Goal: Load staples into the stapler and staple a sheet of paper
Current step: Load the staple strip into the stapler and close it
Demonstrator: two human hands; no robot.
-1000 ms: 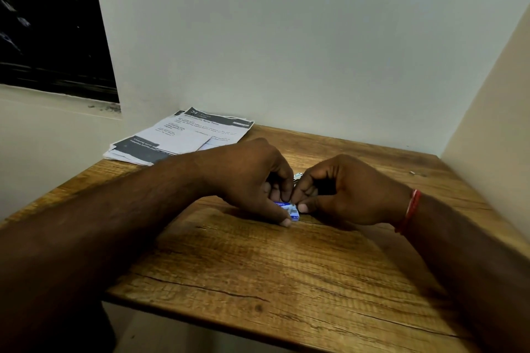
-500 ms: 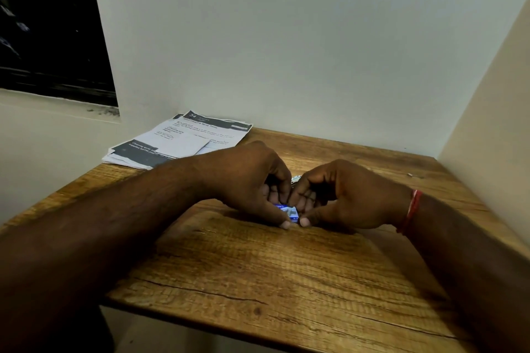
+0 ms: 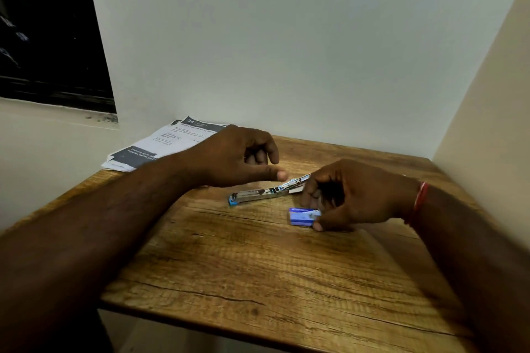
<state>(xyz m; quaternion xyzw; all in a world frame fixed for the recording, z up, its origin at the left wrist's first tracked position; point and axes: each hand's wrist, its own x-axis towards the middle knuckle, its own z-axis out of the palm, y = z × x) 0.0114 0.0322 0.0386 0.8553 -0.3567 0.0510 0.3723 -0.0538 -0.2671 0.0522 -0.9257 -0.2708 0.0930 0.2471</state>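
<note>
A small metal stapler [image 3: 266, 191] with a blue tip lies opened out flat on the wooden table [image 3: 258, 266]. A little blue staple box [image 3: 302, 217] rests just in front of it. My right hand [image 3: 352, 195] grips the box between thumb and fingers, and its fingers also reach the stapler's right end. My left hand [image 3: 238, 156] hovers above the stapler's left part with fingers apart and nothing in it. A stack of printed paper sheets [image 3: 163, 143] lies at the table's far left corner.
White walls close the table in at the back and on the right. A dark window [image 3: 48, 28] sits at the upper left above a ledge. A red thread band [image 3: 419, 200] circles my right wrist.
Both hands were huddled together over the blue box. They have drawn apart: the left hand lifted off to the left, the right keeps the box, and the opened stapler is uncovered.
</note>
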